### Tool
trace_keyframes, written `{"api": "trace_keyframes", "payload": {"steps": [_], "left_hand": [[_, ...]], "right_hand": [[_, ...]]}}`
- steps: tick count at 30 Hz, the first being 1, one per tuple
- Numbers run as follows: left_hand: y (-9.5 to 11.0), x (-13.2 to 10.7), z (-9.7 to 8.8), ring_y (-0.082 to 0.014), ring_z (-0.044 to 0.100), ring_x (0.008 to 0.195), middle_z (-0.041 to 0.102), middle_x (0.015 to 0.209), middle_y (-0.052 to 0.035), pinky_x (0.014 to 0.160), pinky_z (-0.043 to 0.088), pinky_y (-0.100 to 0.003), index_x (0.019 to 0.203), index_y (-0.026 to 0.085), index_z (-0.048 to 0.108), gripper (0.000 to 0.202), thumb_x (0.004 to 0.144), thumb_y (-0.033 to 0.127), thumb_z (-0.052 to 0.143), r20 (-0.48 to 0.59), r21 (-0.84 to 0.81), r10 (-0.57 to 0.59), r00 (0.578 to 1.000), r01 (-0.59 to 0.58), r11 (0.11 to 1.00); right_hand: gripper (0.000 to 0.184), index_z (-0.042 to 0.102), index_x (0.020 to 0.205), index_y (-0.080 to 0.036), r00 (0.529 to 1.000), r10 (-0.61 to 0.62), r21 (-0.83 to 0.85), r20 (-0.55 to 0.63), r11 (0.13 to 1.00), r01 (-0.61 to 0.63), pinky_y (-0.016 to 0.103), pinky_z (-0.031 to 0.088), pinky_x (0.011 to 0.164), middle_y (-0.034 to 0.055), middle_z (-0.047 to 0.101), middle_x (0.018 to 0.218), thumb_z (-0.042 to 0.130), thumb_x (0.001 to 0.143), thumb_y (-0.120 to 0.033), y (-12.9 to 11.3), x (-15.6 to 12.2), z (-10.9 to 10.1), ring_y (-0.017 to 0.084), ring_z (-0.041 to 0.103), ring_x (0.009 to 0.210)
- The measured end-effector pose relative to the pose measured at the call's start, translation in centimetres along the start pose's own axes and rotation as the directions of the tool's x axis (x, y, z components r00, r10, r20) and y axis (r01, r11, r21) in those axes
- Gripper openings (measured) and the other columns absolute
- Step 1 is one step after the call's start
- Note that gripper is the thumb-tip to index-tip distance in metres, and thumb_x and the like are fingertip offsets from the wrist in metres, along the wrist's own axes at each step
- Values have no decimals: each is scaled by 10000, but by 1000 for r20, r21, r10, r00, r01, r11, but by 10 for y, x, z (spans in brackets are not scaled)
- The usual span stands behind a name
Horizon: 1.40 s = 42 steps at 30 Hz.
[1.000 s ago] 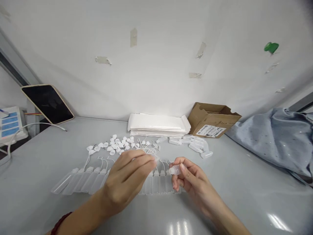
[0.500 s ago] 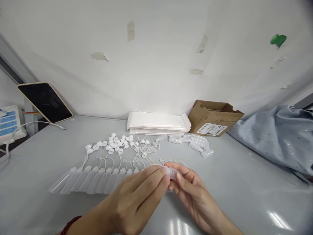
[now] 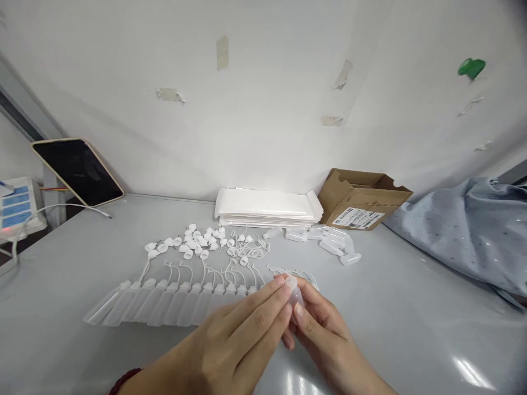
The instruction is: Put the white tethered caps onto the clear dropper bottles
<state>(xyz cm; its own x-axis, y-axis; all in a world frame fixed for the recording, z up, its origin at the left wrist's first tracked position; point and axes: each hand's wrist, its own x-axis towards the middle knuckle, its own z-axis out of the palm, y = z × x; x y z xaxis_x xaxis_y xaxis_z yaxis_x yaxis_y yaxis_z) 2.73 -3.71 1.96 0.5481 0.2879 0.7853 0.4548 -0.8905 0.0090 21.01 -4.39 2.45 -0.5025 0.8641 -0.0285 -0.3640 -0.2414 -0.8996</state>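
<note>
My right hand is closed around a small clear plastic bottle, held just above the table. My left hand meets it from the left, fingertips pinched on the bottle's white cap. Just behind my hands lies a row of several capped clear bottles, side by side, with thin white tethers curling off their caps. Farther back are scattered loose white caps and a few uncapped bottles.
A stack of white flat pouches lies against the wall, with an open cardboard box to its right. Grey-blue cloth covers the right side. A tablet leans at the far left beside a cable.
My left hand moved right, from over the row of bottles, to join the right hand at the bottle's cap. Both hands drew slightly nearer to me.
</note>
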Motion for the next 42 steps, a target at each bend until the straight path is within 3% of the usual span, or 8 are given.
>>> {"api": "trace_keyframes", "payload": {"steps": [3, 7, 18, 22, 27, 32, 36, 42], "left_hand": [[1, 5, 1, -326, 480, 1262, 610, 1218, -225, 977, 547, -416, 1147, -51, 566, 308, 845, -6, 528, 36, -20, 54, 998, -53, 998], [1, 10, 8, -238, 580, 1159, 699, 1020, -157, 948, 576, -344, 1055, -19, 602, 216, 850, -10, 536, -75, -34, 29, 997, -32, 999], [10, 23, 6, -226, 606, 888, 661, 892, -140, 749, 584, -371, 1042, 31, 591, 265, 780, 45, 632, -115, -194, -180, 977, 156, 968], [11, 25, 8, -254, 558, 947, 629, 989, -162, 801, 540, -397, 1119, 23, 575, 402, 769, 168, 707, -66, -164, -288, 955, 274, 948], [13, 24, 8, -227, 525, 938, 589, 995, -120, 806, 517, -352, 1170, 82, 562, 398, 782, 105, 647, 15, -166, -382, 924, 379, 910], [11, 22, 8, -220, 504, 923, 563, 997, -106, 793, 496, -348, 1143, 96, 559, 384, 764, 61, 617, 15, -168, -374, 927, 371, 913], [6, 22, 6, -214, 500, 893, 575, 930, -93, 786, 474, -351, 1114, 71, 557, 367, 763, 80, 662, 31, -160, -298, 954, 299, 941], [3, 20, 3, -234, 502, 922, 589, 955, -110, 814, 463, -370, 1172, 26, 524, 444, 773, 121, 694, 68, -121, -172, 983, 180, 976]], "right_hand": [[286, 580, 1144, -274, 997, -1, 20, -75, 1000, 3, 281, 375, 690, -35, 498, 668, 568, 900, -423, -1, -1, 2, 117, 448, 637], [336, 560, 1137, -271, 986, 62, 40, -156, 998, -56, 276, 361, 673, -43, 484, 644, 588, 872, -474, -3, -3, 6, 119, 426, 620], [381, 541, 1113, -275, 970, 107, 36, -220, 994, -101, 275, 342, 637, -37, 493, 667, 596, 837, -533, -9, -5, 9, 126, 403, 602], [339, 552, 1066, -270, 977, 66, -60, -203, 995, -79, 277, 332, 661, -33, 481, 683, 546, 866, -544, -8, -5, 9, 133, 380, 638], [311, 533, 1063, -261, 990, 8, -269, -144, 962, -47, 298, 380, 730, -12, 515, 757, 480, 909, -526, -11, -6, 13, 161, 454, 729], [314, 538, 1060, -250, 990, -13, -350, -143, 936, -39, 325, 415, 772, 13, 584, 814, 476, 909, -518, -12, -7, 17, 186, 540, 791], [293, 524, 1071, -262, 966, -76, -299, -246, 954, -1, 345, 445, 802, 29, 636, 850, 487, 905, -502, -14, -7, 13, 213, 590, 856], [189, 656, 877, -244, 957, -118, -398, -266, 917, 2, 285, 452, 732, 10, 633, 784, 579, 872, -416, -19, -5, 4, 180, 575, 775]]}}
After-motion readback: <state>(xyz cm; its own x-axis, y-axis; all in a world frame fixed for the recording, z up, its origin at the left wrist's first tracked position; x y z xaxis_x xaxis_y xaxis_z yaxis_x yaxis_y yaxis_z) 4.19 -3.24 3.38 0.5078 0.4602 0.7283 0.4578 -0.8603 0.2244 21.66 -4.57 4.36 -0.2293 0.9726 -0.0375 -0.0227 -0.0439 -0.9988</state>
